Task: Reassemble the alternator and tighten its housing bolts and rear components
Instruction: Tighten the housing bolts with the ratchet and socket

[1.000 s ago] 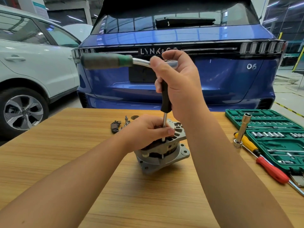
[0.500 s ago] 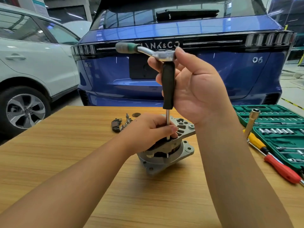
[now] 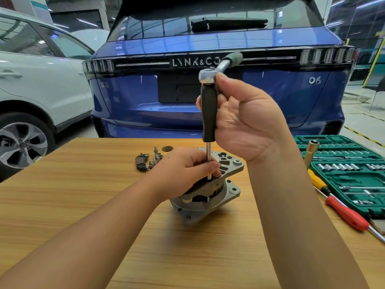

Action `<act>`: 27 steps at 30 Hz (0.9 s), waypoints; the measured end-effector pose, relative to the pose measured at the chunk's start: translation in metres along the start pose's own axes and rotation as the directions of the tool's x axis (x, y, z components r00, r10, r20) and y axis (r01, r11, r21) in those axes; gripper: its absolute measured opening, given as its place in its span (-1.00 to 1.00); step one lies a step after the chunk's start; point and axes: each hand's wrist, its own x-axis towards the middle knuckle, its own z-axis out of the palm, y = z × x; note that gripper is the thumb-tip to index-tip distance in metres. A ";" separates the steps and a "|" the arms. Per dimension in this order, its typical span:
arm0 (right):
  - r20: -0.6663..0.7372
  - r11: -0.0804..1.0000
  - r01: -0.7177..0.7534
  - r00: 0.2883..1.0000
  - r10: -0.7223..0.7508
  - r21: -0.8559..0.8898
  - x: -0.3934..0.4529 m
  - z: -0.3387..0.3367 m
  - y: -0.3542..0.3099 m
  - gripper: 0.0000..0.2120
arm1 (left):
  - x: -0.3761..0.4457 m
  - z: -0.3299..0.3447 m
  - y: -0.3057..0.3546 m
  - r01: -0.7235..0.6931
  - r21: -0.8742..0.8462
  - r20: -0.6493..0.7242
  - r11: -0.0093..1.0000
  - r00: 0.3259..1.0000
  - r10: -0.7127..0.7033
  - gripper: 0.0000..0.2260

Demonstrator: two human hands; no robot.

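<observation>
I look across a wooden table (image 3: 73,184) with pale, banded grain, set in an indoor workshop. Directly beyond its far edge stands a blue car (image 3: 208,97), rear toward me, its tailgate lettered "LYNK&CO" and badged "06". To the far left, a white car (image 3: 37,80) shows one door and one alloy wheel. The floor (image 3: 362,119) at right is light grey with a yellow-and-black striped line. Ceiling strip lights (image 3: 89,22) reflect in the car glass. Glass partitions (image 3: 354,28) with a yellow diagonal rail close the far right.
</observation>
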 end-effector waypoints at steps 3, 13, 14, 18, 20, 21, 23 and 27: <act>0.026 0.998 0.041 0.999 -0.040 -0.047 0.000 -0.002 0.002 -0.78 | 0.000 0.001 0.000 0.005 0.008 0.003 1.000 1.000 -0.005 -0.88; 0.219 0.919 0.298 0.945 -0.244 -0.258 0.000 -0.008 0.012 -0.66 | 0.000 0.003 0.004 0.031 0.017 0.001 0.999 1.000 -0.031 -0.83; 0.258 0.939 0.276 0.941 -0.220 -0.207 0.001 -0.010 0.012 -0.65 | 0.000 0.003 0.005 0.029 0.015 0.002 0.999 1.000 -0.029 -0.84; 0.326 0.987 0.153 0.937 -0.127 -0.053 0.003 -0.019 0.008 -0.52 | 0.000 0.003 0.005 0.033 0.005 0.002 0.999 0.999 -0.033 -0.85; 0.314 0.987 0.120 0.946 -0.080 -0.110 0.005 -0.021 0.009 -0.49 | 0.000 0.002 0.004 0.035 0.008 0.004 0.999 0.999 -0.035 -0.84; 0.291 0.984 0.106 0.955 -0.061 -0.142 0.006 -0.021 0.010 -0.48 | 0.000 0.002 0.004 0.036 0.007 0.003 0.999 0.999 -0.036 -0.84; 0.227 0.978 0.096 0.972 -0.052 -0.187 0.006 -0.019 0.012 -0.54 | 0.000 0.002 0.003 0.035 0.008 0.001 0.999 0.999 -0.035 -0.83; 0.001 0.927 0.217 0.974 -0.228 -0.305 0.002 -0.008 0.014 -0.67 | 0.000 0.002 0.003 0.026 0.030 0.000 0.999 1.000 -0.026 -0.83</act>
